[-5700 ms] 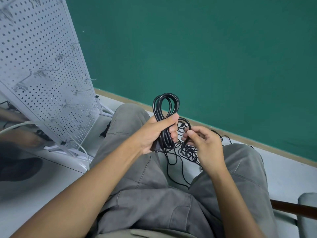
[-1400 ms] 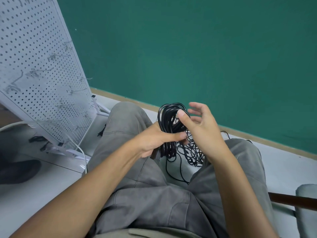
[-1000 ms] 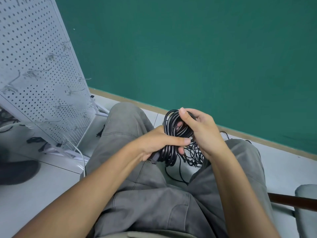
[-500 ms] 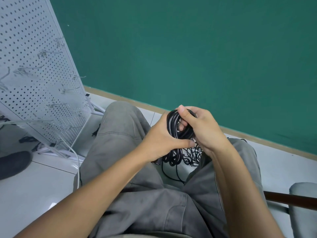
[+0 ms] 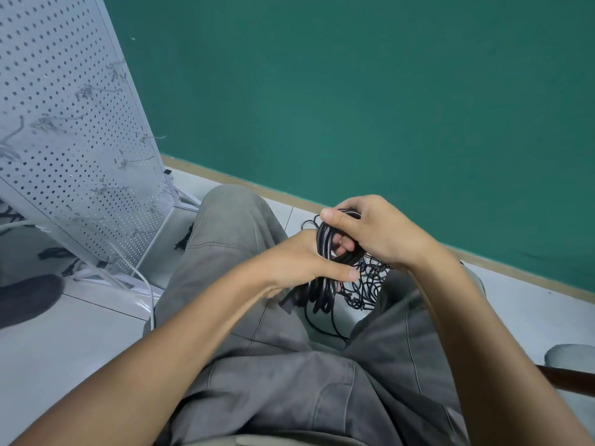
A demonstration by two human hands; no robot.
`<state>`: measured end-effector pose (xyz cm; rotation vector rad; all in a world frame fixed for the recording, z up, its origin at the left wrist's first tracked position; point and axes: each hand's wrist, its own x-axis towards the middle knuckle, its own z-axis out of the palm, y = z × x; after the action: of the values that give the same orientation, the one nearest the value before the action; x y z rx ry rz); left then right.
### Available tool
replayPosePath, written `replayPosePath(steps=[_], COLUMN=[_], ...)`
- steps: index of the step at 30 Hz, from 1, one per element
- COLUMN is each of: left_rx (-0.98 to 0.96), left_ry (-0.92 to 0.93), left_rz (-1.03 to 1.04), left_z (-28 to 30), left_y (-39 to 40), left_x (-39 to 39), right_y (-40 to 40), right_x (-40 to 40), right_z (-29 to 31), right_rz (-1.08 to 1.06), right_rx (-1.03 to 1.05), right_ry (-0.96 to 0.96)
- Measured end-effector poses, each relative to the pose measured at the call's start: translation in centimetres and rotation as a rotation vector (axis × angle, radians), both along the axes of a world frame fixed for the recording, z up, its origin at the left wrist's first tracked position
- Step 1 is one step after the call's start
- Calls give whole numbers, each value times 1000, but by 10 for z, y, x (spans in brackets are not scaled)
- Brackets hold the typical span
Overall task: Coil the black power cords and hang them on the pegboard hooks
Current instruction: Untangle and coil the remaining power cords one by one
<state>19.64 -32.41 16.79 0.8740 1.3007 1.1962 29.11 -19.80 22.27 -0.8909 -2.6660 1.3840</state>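
A coiled black power cord (image 5: 323, 252) is held above my knees. My left hand (image 5: 296, 262) grips the coil's lower half, thumb laid across it. My right hand (image 5: 370, 231) curls over the coil's top, fingers through the loop. A plug end (image 5: 288, 302) pokes out below my left hand. A tangle of loose black cords (image 5: 363, 286) lies on the floor between my legs. The white pegboard (image 5: 64, 123) with several metal hooks (image 5: 151, 137) leans at the left.
Green wall ahead with a tan baseboard (image 5: 515, 272). White cable (image 5: 143, 284) trails from the pegboard's foot. A dark shoe-like shape (image 5: 25, 297) lies at the far left. A chair's edge (image 5: 570, 358) and brown bar (image 5: 566, 378) are at the right.
The coil grew from a few loops to a thick bundle. My right hand went from open beside the coil to curled over its top. The view shifted slightly.
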Motion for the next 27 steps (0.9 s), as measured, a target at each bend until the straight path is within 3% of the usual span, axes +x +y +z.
replayPosePath(steps=[7, 11, 17, 23, 27], left_rx=[68, 42, 39, 46, 108], left_ry=[33, 51, -37, -107, -7], left_rz=[329, 207, 77, 83, 122], left_z=[4, 6, 16, 14, 11], left_y=[7, 6, 2, 2, 3], left_x=[19, 10, 7, 6, 1], right_y=[1, 4, 9, 11, 4], right_x=[-9, -6, 6, 4, -3], right_z=[6, 15, 17, 20, 21], right_rz=[-37, 22, 62, 70, 38], right_rx=[138, 142, -57, -207, -337], right_ry=[17, 9, 159, 205, 305])
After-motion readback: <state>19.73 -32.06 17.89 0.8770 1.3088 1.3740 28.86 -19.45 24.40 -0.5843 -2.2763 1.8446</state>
